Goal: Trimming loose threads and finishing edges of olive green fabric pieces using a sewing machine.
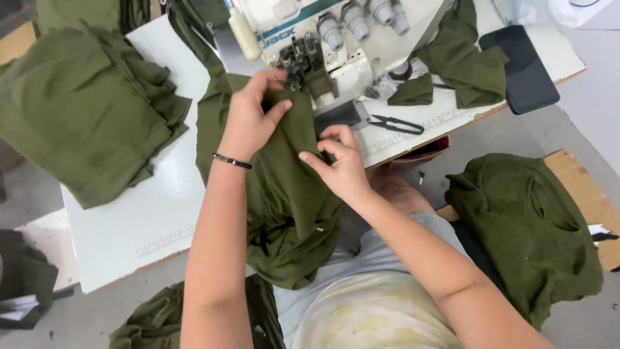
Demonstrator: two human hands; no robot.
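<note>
Both hands grip the olive garment just below the sewing machine. Left hand lies on the cloth, fingers curled, pinching its top edge beside the machine's presser foot. Right hand pinches a fold, fingertips together. Black snips lie right of the machine; a stack of olive cloth sits well left.

Both forearms extend from the lower frame toward centre. The left hand sits upper centre, palm down, fingers curled at the tips, thumb extended rightward. The right hand sits just right of it, fingertips pinched together, index pointing left.
</note>
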